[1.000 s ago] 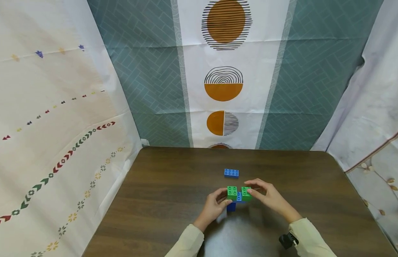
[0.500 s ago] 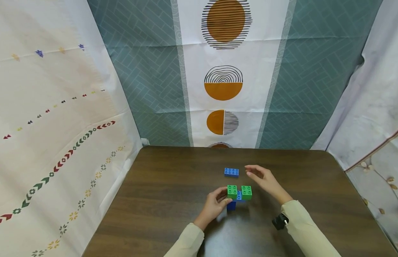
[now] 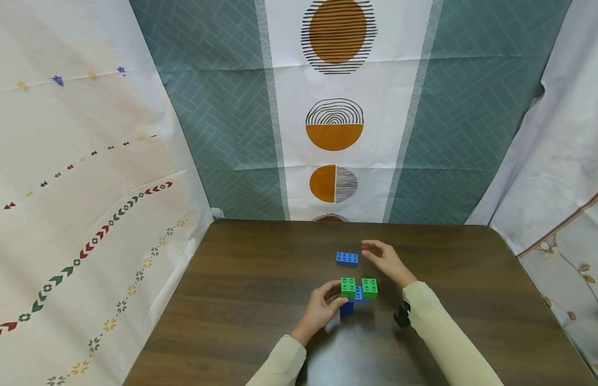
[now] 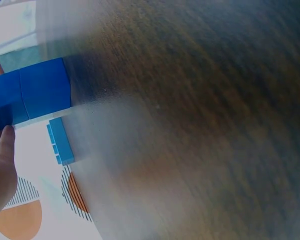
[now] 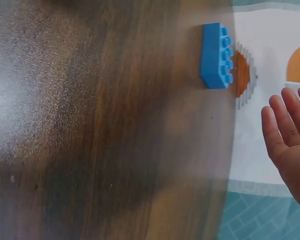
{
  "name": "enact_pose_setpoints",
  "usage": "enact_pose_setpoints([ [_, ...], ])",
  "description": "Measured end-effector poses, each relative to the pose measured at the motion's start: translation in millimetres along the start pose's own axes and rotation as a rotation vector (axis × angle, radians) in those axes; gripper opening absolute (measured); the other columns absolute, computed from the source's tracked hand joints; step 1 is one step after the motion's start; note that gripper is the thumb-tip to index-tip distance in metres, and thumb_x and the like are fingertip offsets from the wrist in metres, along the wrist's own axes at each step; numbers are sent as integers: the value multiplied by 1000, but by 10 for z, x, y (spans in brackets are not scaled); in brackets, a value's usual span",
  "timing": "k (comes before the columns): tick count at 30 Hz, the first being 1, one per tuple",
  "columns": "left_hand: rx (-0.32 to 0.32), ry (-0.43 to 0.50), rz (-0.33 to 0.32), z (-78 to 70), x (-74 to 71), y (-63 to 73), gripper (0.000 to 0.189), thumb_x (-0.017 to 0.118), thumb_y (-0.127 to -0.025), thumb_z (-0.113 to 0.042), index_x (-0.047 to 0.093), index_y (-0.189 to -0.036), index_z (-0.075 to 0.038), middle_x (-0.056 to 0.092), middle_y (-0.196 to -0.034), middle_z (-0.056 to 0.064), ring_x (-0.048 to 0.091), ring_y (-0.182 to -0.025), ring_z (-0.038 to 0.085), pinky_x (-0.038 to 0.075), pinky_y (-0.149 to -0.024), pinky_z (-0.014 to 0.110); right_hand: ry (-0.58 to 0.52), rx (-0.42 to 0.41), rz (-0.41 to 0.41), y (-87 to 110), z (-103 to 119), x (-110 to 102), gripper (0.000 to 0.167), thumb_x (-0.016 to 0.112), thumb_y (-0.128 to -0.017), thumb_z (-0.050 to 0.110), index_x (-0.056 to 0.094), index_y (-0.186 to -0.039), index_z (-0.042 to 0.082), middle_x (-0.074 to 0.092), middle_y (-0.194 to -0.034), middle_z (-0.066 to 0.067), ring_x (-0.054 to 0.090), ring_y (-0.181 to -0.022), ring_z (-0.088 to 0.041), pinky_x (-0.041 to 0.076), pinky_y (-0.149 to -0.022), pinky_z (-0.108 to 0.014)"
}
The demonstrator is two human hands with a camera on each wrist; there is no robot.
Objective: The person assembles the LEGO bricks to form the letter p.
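My left hand [image 3: 320,313] grips the left side of a built stack of toy building bricks. Two green bricks top it, a left one [image 3: 348,288] and a right one [image 3: 369,289], with a gap between. Below them lies a blue brick [image 3: 358,293], and a darker blue brick [image 3: 346,309] sits lowest at the left. In the left wrist view, blue bricks [image 4: 45,90] show beside the fingers. A loose blue brick [image 3: 346,259] rests on the table behind the stack. Just right of it hovers my right hand [image 3: 387,264], holding nothing, fingers extended and apart from the brick [image 5: 212,57].
The brown wooden table [image 3: 260,279] stretches to both sides of the hands. Behind it hangs a teal and white patterned cloth [image 3: 241,123]. Pale printed cloths close off the left and right sides. A black device [image 3: 402,314] is on the right wrist.
The right hand has let go of the right green brick and moved back, then left, towards the loose blue brick. My left hand stays on the stack.
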State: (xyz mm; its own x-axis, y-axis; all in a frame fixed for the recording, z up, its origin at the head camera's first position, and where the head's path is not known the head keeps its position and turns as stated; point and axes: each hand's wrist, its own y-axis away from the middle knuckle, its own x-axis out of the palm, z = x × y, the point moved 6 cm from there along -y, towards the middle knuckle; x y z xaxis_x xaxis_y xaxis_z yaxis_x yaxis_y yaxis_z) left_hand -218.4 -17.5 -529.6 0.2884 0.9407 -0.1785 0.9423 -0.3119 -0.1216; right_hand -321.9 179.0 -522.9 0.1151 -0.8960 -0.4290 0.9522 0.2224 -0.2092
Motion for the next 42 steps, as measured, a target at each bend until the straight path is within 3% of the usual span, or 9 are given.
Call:
enact_pose_setpoints([
  [3,16,-6,-2,-94,-19,21,35,66,-89,0,59,-123,2,62,-119,19,59,-114,33,52,-92,31,26,24,25,-65,-60,55,40,61,-96,13,52,-130,-7,57,-123,-28,57,-111,-41,48,-94,-52],
  [10,-15,7,-12,181,-10,-61,36,66,-89,-4,60,-124,-3,63,-121,13,59,-115,26,51,-93,28,60,149,95,-172,-222,176,47,60,-96,9,46,-137,-7,50,-135,-27,51,-120,-42,46,-97,-54],
  [16,18,22,-6,225,-9,-81,35,67,-89,-6,60,-123,-2,64,-120,14,60,-114,25,51,-92,27,77,174,139,-189,-310,257,47,62,-94,6,46,-136,-8,49,-135,-29,52,-118,-44,46,-96,-54],
  [22,25,33,-7,199,1,-83,34,67,-89,-5,61,-123,-3,64,-120,14,60,-115,24,50,-93,26,55,157,152,-177,-350,308,48,64,-91,4,47,-133,-11,53,-128,-30,54,-112,-43,47,-94,-53],
  [27,43,34,-8,193,8,-88,34,67,-89,-4,61,-122,-1,64,-119,16,60,-114,26,50,-93,27,99,179,167,-146,-359,333,48,65,-92,6,48,-134,-10,55,-126,-28,54,-113,-42,45,-97,-53],
  [35,27,11,-10,169,8,-80,34,66,-89,-2,60,-123,-1,64,-120,16,60,-114,27,50,-93,27,141,186,132,-94,-285,336,40,65,-91,2,54,-128,-8,58,-119,-27,55,-109,-40,46,-95,-54],
  [42,29,5,-4,-99,-6,11,32,65,-89,0,60,-121,3,63,-119,21,59,-114,33,51,-92,30,126,145,92,-79,-312,331,34,71,-88,11,63,-117,-4,62,-112,-21,58,-103,-36,48,-93,-52],
])
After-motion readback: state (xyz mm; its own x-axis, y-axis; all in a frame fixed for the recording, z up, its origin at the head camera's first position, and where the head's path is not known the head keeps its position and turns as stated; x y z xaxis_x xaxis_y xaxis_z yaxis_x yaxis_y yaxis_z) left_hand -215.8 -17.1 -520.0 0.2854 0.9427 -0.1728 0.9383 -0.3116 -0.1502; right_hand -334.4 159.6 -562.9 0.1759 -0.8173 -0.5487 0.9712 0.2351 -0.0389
